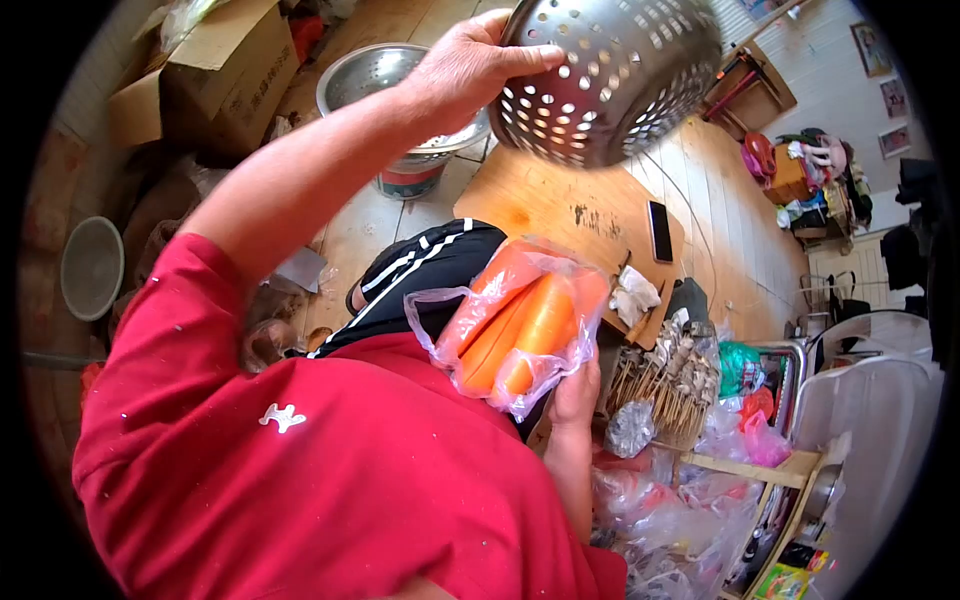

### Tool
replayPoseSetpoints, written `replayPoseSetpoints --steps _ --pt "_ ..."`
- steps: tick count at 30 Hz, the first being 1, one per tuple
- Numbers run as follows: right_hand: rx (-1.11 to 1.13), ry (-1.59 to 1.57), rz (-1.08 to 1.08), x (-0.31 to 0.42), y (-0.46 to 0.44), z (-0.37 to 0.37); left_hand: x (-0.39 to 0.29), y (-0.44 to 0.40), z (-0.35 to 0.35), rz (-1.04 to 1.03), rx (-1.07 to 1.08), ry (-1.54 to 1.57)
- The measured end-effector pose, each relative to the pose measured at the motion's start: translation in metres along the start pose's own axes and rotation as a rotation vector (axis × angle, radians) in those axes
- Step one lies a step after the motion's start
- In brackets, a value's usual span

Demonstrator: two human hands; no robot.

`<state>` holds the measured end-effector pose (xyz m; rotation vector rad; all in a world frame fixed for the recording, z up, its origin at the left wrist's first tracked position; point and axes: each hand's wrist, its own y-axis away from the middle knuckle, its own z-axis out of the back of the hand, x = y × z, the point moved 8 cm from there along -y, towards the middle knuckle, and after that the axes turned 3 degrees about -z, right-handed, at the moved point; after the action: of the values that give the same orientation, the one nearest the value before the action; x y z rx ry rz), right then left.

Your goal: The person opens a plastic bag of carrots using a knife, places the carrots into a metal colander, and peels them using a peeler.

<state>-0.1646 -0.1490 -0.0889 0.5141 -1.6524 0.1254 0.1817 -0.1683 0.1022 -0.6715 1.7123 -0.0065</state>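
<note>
The orange carrots (540, 330) sit in a thin see-through bag (475, 320) in the middle of the frame. None shows outside it, so taking them out looks not yet done. The right hand (578, 388) touches the bag's lower right; its fingers are mostly hidden, so I can't tell how it grips. The left hand (478, 62) pinches the rim of a metal bowl with holes (610, 80) at the top, apart from the bag. I can't see inside that bowl.
</note>
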Motion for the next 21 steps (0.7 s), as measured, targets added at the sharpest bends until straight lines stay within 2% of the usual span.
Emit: replayPoseSetpoints --steps 1,3,5,7,8,9,11,12,15,18,19,21 --pt "-0.005 0.017 0.015 -0.002 0.002 0.0 0.02 -0.002 -0.004 0.128 -0.121 0.218" --pt "-0.003 -0.003 0.022 0.001 0.008 -0.003 0.09 -0.008 -0.002 0.388 -0.268 0.458" --pt "-0.019 0.032 0.039 0.003 0.014 -0.003 0.164 -0.002 0.004 0.515 -0.395 0.476" --pt "-0.026 0.072 0.055 0.008 0.015 -0.002 0.182 0.015 -0.001 0.601 -0.508 0.395" --pt "-0.02 0.1 0.057 0.009 0.016 -0.002 0.212 0.009 0.015 0.654 -0.576 0.414" --pt "-0.012 0.129 0.055 0.01 0.017 -0.003 0.21 0.006 0.016 0.628 -0.615 0.504" --pt "-0.033 0.145 0.048 0.01 0.015 -0.002 0.191 -0.002 0.02 0.575 -0.592 0.429" --pt "-0.034 0.164 0.069 0.01 0.014 -0.002 0.159 0.0 0.01 0.536 -0.523 0.34" --pt "-0.035 0.165 0.106 0.001 0.009 0.001 0.116 -0.009 -0.005 0.358 -0.493 0.247" --pt "-0.023 0.131 0.116 0.0 0.009 0.0 0.091 -0.024 -0.026 0.198 -0.208 0.218" --pt "-0.011 0.109 0.106 0.0 0.01 -0.001 0.095 -0.027 -0.024 0.202 -0.212 0.217" --pt "-0.017 0.143 0.13 0.002 0.009 -0.002 0.09 -0.037 -0.042 0.042 0.053 -0.241"
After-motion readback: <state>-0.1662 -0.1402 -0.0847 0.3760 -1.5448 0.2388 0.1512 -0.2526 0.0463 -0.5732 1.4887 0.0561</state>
